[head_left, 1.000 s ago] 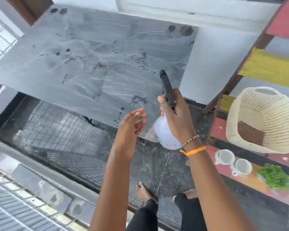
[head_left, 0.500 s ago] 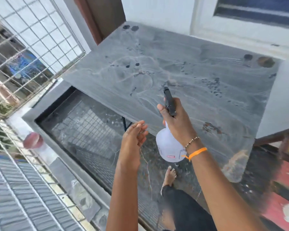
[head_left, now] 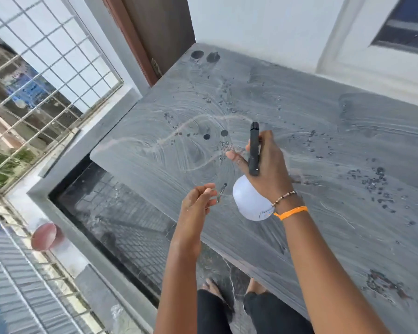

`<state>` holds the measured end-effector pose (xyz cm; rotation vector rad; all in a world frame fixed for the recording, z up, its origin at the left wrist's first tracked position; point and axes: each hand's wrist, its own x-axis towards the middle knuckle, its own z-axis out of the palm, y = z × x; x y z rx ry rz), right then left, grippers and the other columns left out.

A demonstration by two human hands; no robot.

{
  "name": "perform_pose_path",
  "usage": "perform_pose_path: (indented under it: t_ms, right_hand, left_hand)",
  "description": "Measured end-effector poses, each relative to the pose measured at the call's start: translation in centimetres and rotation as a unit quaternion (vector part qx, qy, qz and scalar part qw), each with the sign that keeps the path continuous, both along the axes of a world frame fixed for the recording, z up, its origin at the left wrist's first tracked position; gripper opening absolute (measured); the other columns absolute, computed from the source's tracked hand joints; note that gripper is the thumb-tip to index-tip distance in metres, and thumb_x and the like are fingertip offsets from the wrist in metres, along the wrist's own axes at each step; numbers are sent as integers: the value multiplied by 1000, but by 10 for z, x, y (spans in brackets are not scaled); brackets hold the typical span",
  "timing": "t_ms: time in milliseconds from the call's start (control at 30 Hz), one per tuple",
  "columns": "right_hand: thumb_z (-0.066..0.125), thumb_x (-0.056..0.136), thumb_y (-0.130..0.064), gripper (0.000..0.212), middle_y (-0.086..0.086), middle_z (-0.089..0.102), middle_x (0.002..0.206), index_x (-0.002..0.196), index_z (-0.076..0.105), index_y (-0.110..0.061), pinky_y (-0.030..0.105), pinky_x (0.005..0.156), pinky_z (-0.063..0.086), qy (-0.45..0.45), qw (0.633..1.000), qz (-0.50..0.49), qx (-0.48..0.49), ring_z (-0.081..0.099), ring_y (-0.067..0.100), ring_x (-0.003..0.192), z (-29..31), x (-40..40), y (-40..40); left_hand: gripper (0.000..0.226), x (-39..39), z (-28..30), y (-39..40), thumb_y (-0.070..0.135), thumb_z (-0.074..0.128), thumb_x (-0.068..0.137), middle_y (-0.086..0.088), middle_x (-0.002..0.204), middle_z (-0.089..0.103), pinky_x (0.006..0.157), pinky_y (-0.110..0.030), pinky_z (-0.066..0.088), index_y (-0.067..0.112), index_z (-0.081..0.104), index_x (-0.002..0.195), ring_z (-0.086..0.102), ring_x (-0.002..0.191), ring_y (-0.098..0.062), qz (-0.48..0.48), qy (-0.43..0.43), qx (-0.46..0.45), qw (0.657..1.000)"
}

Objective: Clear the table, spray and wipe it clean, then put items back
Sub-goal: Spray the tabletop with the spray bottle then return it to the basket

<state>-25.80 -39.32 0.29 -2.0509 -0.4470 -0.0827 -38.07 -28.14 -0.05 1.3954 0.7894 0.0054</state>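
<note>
Head view: the right hand [head_left: 268, 165] is wrapped around the neck of a white spray bottle [head_left: 251, 201] with a black spray head [head_left: 253, 148], the index finger stretched out to the left beside the nozzle, and the bottle hangs in the air above the near-left part of the grey table [head_left: 323, 145]. The left hand [head_left: 198, 203] hovers just left of the bottle with its fingers loosely curled, gripping nothing. The table top shows pale swirling wipe marks, scattered dark droplets and a few round dark spots, and carries no objects. Compared with half a second ago, the camera has swung further left and closer to the table, so the left corner and the brown door [head_left: 155, 32] behind it now sit near the centre, and the window grille [head_left: 34, 80] fills more of the left side. The bottle has moved up over the table top, where before it was near the front edge. A reddish ball [head_left: 45, 236] lies on the ledge at lower left.
</note>
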Motion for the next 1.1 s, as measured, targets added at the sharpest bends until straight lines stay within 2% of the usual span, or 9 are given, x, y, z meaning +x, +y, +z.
perform_pose_path:
  t_ms: [200, 267, 367, 467, 633, 733, 833, 1000, 1100]
  right_hand:
    - [61, 73, -54, 50, -5, 57, 72, 83, 50, -6, 12, 61, 39, 41, 994, -70, 71, 53, 0, 65, 0, 41, 50]
    - [56, 76, -57, 51, -1, 57, 64, 75, 50, -6, 14, 62, 39, 91, 986, -95, 99, 54, 3, 61, -4, 62, 79]
    - [48, 84, -54, 59, 20, 62, 68, 66, 54, 1, 39, 74, 47, 213, 952, -79, 205, 60, 23, 67, -10, 101, 124]
    - [48, 94, -34, 42, 19, 55, 61, 68, 53, -1, 32, 64, 50, 283, 924, -83, 242, 58, 18, 53, -12, 142, 160]
    - [49, 94, -34, 39, -5, 48, 40, 62, 45, -13, 21, 39, 41, 385, 854, -190, 295, 47, 11, 31, -28, 200, 186]
    - [52, 91, -37, 40, -5, 46, 36, 59, 45, -14, 22, 43, 39, 439, 814, -218, 312, 45, 10, 30, -35, 210, 189]
    - [54, 89, -39, 38, -1, 56, 44, 63, 51, -11, 31, 54, 53, 507, 736, -212, 394, 57, 12, 42, -35, 206, 175]
    - [44, 93, -22, 28, 7, 65, 64, 70, 53, -10, 38, 62, 60, 474, 681, -193, 524, 68, 21, 66, -36, 182, 121]
    - [43, 93, -12, 33, 6, 59, 53, 62, 52, -7, 36, 55, 59, 434, 649, -264, 566, 66, 19, 53, -36, 171, 89]
  left_hand:
    - [17, 80, -9, 72, 19, 45, 95, 6, 90, 60, 81, -24, 38, 24, 61, 96, 54, 85, -11, -10, -7, -7, 1000]
    - [15, 112, -9, 101, 18, 45, 95, 4, 91, 59, 78, -21, 39, 21, 60, 98, 53, 88, -13, -24, -17, -21, 999]
    - [15, 154, -9, 142, 17, 45, 95, 2, 96, 60, 74, -17, 40, 18, 59, 100, 52, 91, -14, -49, -23, -22, 998]
    - [15, 183, -15, 178, 17, 45, 96, 4, 91, 60, 75, -19, 40, 18, 60, 99, 52, 85, -13, -54, -26, -26, 998]
    - [15, 213, -36, 219, 18, 46, 95, 4, 92, 60, 74, -19, 41, 16, 59, 104, 53, 86, -13, -50, 0, -35, 998]
    - [17, 227, -44, 222, 21, 47, 95, 6, 92, 61, 76, -21, 41, 16, 59, 106, 52, 90, -14, -71, 26, -46, 996]
    - [15, 245, -44, 215, 20, 47, 95, 6, 90, 60, 72, -19, 39, 17, 59, 103, 51, 88, -13, -102, 34, -48, 993]
    - [12, 263, -41, 192, 22, 50, 92, 4, 99, 60, 74, -23, 40, 27, 59, 86, 52, 79, -8, -169, 39, -48, 984]
    - [13, 267, -42, 170, 19, 51, 91, 3, 101, 61, 77, -24, 39, 28, 59, 85, 53, 81, -9, -214, 43, -49, 975]
